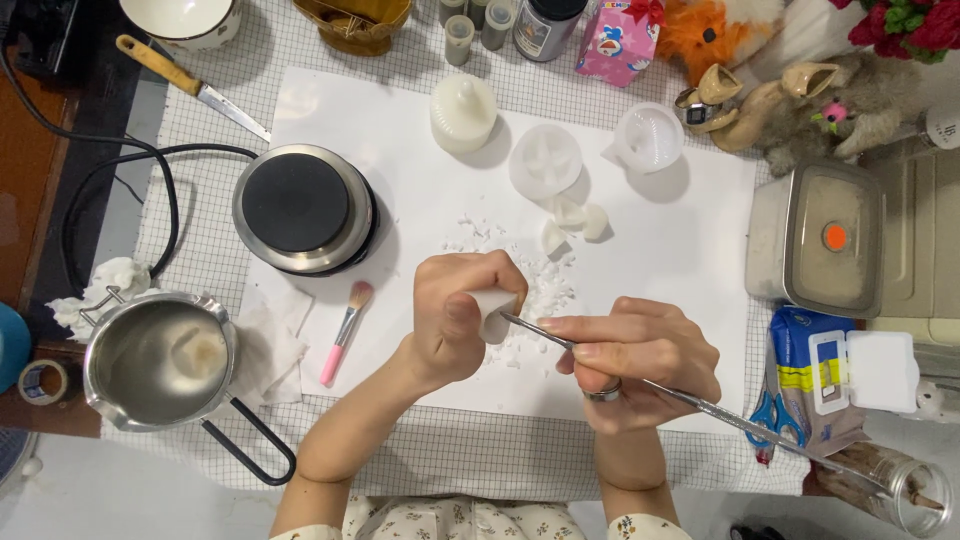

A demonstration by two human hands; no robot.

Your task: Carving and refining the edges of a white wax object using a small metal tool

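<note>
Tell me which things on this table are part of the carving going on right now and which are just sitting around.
In use:
left hand
white block
right hand
thin metal tool
white shavings

Lying about:
pink brush
hot plate
steel pot
knife
blue scissors

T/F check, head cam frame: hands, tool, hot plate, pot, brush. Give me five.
1. The left hand grips a small white block. True.
2. The right hand holds the pink brush. False: it holds a thin metal tool; the pink brush lies untouched on the white sheet.
3. The steel pot sits on the hot plate. False: it stands on the checked cloth, apart from the hot plate.
4. White shavings lie beside the hands. True.
5. The knife rests inside the pot. False: it lies at top left.
</note>
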